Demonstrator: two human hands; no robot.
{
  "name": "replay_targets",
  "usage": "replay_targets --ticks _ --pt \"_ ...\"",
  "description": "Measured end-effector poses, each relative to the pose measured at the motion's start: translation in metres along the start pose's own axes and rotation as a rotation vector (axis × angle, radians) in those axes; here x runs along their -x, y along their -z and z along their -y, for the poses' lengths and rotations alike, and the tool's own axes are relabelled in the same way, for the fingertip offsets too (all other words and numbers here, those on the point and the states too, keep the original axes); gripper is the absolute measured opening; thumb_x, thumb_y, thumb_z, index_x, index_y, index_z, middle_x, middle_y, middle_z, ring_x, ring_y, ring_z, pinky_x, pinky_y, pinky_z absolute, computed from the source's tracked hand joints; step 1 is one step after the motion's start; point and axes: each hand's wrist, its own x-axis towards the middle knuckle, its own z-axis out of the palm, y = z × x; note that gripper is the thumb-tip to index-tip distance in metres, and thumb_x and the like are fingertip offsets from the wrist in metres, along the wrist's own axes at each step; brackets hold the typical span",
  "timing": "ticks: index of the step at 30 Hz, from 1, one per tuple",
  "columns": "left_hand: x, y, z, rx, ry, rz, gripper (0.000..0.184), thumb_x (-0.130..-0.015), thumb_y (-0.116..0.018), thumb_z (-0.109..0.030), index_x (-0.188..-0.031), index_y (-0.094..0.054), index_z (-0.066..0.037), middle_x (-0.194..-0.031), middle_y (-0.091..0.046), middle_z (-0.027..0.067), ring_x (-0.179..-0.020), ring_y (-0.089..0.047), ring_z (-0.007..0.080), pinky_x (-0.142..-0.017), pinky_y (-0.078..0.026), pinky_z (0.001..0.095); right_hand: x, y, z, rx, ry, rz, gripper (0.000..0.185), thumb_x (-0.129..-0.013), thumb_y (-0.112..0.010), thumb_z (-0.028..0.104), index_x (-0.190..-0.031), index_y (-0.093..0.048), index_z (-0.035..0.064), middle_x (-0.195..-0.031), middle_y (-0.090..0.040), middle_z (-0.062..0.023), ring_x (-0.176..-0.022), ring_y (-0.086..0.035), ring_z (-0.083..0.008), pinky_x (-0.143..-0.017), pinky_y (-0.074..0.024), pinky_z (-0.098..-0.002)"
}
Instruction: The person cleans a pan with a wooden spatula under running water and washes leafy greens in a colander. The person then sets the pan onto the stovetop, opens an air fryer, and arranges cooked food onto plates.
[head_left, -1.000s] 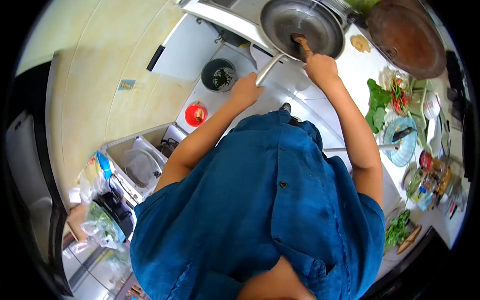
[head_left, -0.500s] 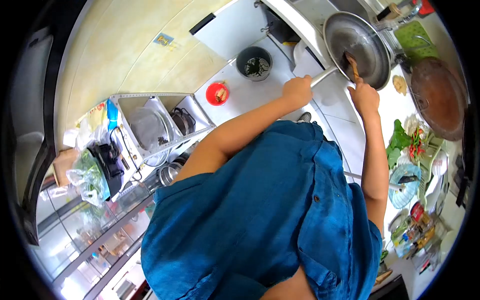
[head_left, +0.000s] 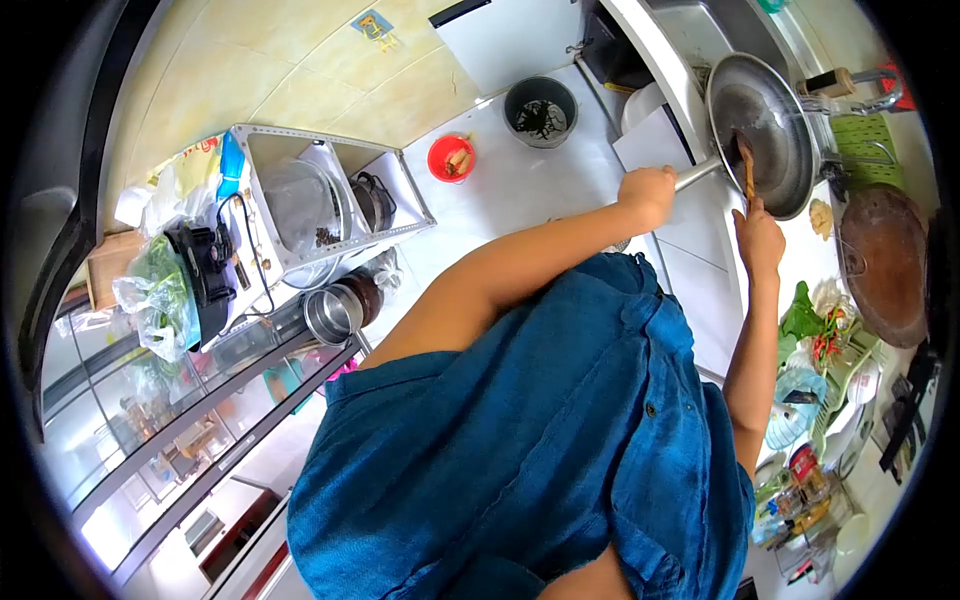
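Note:
A metal wok [head_left: 785,120] is at the upper right, over the edge of the counter beside the sink. My left hand [head_left: 648,195] is closed around its long metal handle [head_left: 697,174]. My right hand [head_left: 760,240] grips a wooden spatula [head_left: 749,170], whose dark blade rests against the inside of the wok. The wok's inner surface looks dark and wet, with no food visible in it. A piece of ginger-like root [head_left: 821,218] lies on the counter near the wok's rim.
A sink [head_left: 725,30] with a faucet [head_left: 850,85] adjoins the wok. Along the counter are a green board [head_left: 868,150], a round brown board [head_left: 884,268], leafy greens [head_left: 803,312] and red chillies [head_left: 828,338]. A dark bucket [head_left: 541,138] and a red bucket [head_left: 451,172] stand on the floor.
The camera view has turned, so the wok and both hands appear farther right and lower. Both hands keep their grips, and the spatula stays inside the wok.

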Motion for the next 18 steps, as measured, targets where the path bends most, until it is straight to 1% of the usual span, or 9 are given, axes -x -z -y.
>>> replay_targets --ticks 1,4,6,9,13,18 --pt "0.0 0.001 0.0 -0.009 0.003 0.002 0.023 -0.077 -0.057 -0.005 -0.099 -0.059 0.0 -0.082 -0.068 0.0157 -0.077 -0.067 0.0318 -0.068 -0.054 0.0408 0.0 0.001 0.002 -0.003 -0.006 -0.001 0.037 -0.086 -0.06 0.035 -0.106 -0.055 0.0045 -0.088 -0.067 -0.0215 -0.079 -0.066 -0.0383 -0.068 -0.052 -0.0472" --pt "-0.001 0.001 0.0 0.021 0.041 0.016 0.028 -0.078 -0.064 -0.018 -0.1 -0.058 -0.001 -0.08 -0.067 0.0168 -0.077 -0.067 0.0329 -0.07 -0.053 0.0435 -0.001 0.0 0.008 0.001 -0.023 0.014 0.04 -0.086 -0.061 0.036 -0.109 -0.055 0.0045 -0.088 -0.067 -0.0216 -0.08 -0.066 -0.0381 -0.069 -0.0524 -0.047" --pt "0.001 0.002 0.001 0.052 0.018 0.009 0.027 -0.078 -0.064 -0.017 -0.099 -0.058 -0.001 -0.081 -0.067 0.0171 -0.077 -0.067 0.0333 -0.07 -0.053 0.0436 0.001 0.001 0.01 0.006 -0.046 0.026 0.041 -0.086 -0.061 0.037 -0.111 -0.055 0.0044 -0.089 -0.068 -0.0213 -0.08 -0.066 -0.0381 -0.071 -0.0526 -0.0467" --pt "0.003 0.003 0.003 0.062 0.012 0.009 0.027 -0.078 -0.064 -0.017 -0.099 -0.058 -0.001 -0.082 -0.067 0.0179 -0.078 -0.067 0.0342 -0.071 -0.053 0.0439 0.002 -0.001 0.011 0.011 -0.058 0.028 0.041 -0.086 -0.061 0.037 -0.111 -0.055 0.0042 -0.091 -0.067 -0.0207 -0.08 -0.066 -0.0373 -0.07 -0.0527 -0.0463" --pt "0.007 0.005 0.004 0.064 0.011 0.02 0.028 -0.078 -0.065 -0.017 -0.099 -0.058 -0.001 -0.083 -0.067 0.0187 -0.079 -0.066 0.0354 -0.072 -0.053 0.0443 0.006 -0.005 0.009 -0.002 -0.047 -0.026 0.04 -0.085 -0.061 0.036 -0.109 -0.054 0.0051 -0.087 -0.068 -0.0184 -0.077 -0.067 -0.0363 -0.068 -0.0531 -0.0453" --pt "0.003 0.005 0.007 0.053 0.038 0.055 0.03 -0.081 -0.065 -0.022 -0.103 -0.057 -0.003 -0.087 -0.067 0.0198 -0.085 -0.066 0.0364 -0.076 -0.052 0.0456 0.011 -0.008 0.004 -0.061 -0.069 -0.062 0.034 -0.084 -0.062 0.033 -0.102 -0.055 0.0056 -0.082 -0.067 -0.0178 -0.074 -0.066 -0.0356 -0.066 -0.0525 -0.0458"
